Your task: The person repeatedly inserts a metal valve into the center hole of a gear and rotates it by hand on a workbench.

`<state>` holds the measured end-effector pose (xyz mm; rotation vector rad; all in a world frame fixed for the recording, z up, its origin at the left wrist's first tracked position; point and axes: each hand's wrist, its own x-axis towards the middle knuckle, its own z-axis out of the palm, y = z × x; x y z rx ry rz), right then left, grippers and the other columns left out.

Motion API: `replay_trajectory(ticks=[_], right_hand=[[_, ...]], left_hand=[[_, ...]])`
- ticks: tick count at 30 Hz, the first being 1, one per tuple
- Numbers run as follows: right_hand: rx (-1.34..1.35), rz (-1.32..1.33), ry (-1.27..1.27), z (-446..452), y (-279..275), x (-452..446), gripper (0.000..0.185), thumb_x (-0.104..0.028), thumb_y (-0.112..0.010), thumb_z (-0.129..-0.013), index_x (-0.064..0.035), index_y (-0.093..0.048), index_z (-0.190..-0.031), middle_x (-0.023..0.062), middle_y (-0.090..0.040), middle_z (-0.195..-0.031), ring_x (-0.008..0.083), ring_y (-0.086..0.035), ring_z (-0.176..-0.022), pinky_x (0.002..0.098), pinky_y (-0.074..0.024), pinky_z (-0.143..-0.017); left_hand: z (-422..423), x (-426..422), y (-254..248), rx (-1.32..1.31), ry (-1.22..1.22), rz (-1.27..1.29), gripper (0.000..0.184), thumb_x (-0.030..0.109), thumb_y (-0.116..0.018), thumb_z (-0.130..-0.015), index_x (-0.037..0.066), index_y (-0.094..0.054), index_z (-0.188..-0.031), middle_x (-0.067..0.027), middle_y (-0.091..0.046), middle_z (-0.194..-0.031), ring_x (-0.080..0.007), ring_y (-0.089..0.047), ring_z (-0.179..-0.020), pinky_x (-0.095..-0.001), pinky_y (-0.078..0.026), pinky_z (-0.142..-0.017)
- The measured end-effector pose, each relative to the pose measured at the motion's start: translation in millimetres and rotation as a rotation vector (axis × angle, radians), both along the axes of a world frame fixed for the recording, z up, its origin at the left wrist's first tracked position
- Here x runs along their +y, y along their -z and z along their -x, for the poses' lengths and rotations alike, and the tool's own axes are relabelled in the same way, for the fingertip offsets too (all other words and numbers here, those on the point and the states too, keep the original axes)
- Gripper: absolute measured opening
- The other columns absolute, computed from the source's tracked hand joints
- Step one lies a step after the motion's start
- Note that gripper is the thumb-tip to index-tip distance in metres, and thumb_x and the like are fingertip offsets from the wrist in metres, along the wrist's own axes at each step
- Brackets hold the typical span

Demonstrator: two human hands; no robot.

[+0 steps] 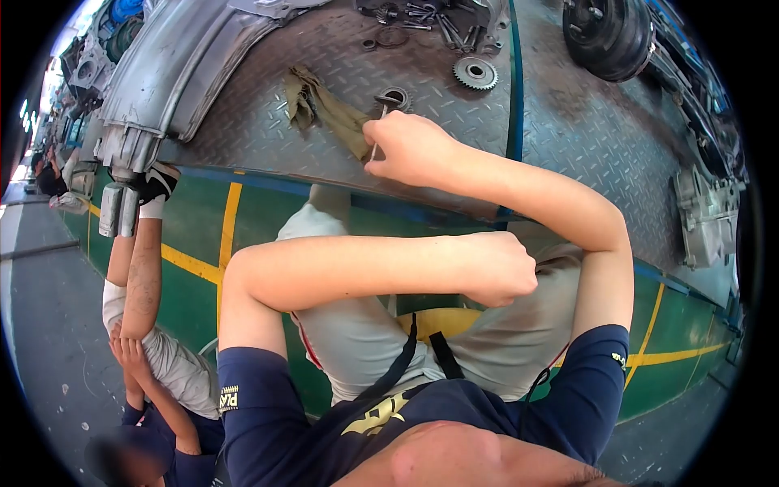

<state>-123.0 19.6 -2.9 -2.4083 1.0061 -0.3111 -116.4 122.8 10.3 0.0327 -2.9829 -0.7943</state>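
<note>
My right hand [410, 148] is closed in a pinch around a slim metal rod [376, 152] over the near edge of the metal workbench [454, 174]. Just beyond the fingers, the rod's upper end meets or overlaps a small toothed gear [397, 98]; whether they touch I cannot tell. An olive cloth [337, 109] lies crumpled on the plate left of this hand. My left hand [499, 269] is a fist over my lap, near my right knee, with nothing sticking out of it. Its palm side is hidden.
A larger gear [475, 73] and several bolts [450, 28] lie farther back. A big metal housing [174, 61] stands at the left, a black drum [608, 36] and a cast casing [704, 219] at the right. Another person [162, 365] sits close on my left.
</note>
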Motion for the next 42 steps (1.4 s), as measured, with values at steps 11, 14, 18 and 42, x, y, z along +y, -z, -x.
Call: replay_trajectory(ticks=[11, 14, 18, 42], right_hand=[[-0.074, 0.1, 0.069, -19, 5, -18, 0.016, -0.015, -0.066, -0.083, -0.0013, -0.067, -0.092, 0.0199, -0.07, -0.082, 0.0402, -0.068, -0.084, 0.0471, -0.0558, -0.076], [-0.15, 0.148, 0.108, -20, 7, -26, 0.015, -0.016, -0.065, -0.085, -0.0018, -0.067, -0.091, 0.0187, -0.071, -0.081, 0.0394, -0.069, -0.081, 0.0471, -0.0555, -0.072], [-0.23, 0.246, 0.139, -16, 4, -40, 0.016, -0.019, -0.067, -0.088, -0.0038, -0.069, -0.093, 0.0163, -0.072, -0.079, 0.0376, -0.069, -0.076, 0.0465, -0.055, -0.068], [-0.606, -0.376, 0.357, 58, 32, -125, 0.024, -0.022, -0.079, -0.087, -0.0014, -0.066, -0.085, 0.0029, -0.066, -0.069, 0.0088, -0.06, -0.055, 0.025, -0.0446, -0.052]], left_hand=[[-9, -1, -6, 0.021, -0.022, 0.001, 0.017, 0.011, -0.063, -0.077, -0.002, -0.068, -0.068, -0.0213, -0.068, -0.067, -0.038, -0.07, -0.066, -0.0442, -0.055, -0.059], [-8, 0, -4, 0.015, -0.024, -0.004, 0.018, 0.012, -0.064, -0.077, -0.003, -0.068, -0.069, -0.0215, -0.068, -0.067, -0.0384, -0.07, -0.067, -0.0445, -0.055, -0.059], [-8, -1, -5, 0.026, -0.028, -0.009, 0.018, 0.013, -0.064, -0.077, -0.003, -0.068, -0.069, -0.0218, -0.068, -0.068, -0.0388, -0.07, -0.068, -0.0446, -0.055, -0.06], [3, -3, 0, -0.025, -0.016, -0.014, 0.019, 0.014, -0.063, -0.08, -0.003, -0.068, -0.07, -0.0212, -0.069, -0.071, -0.0388, -0.07, -0.069, -0.0444, -0.055, -0.061]])
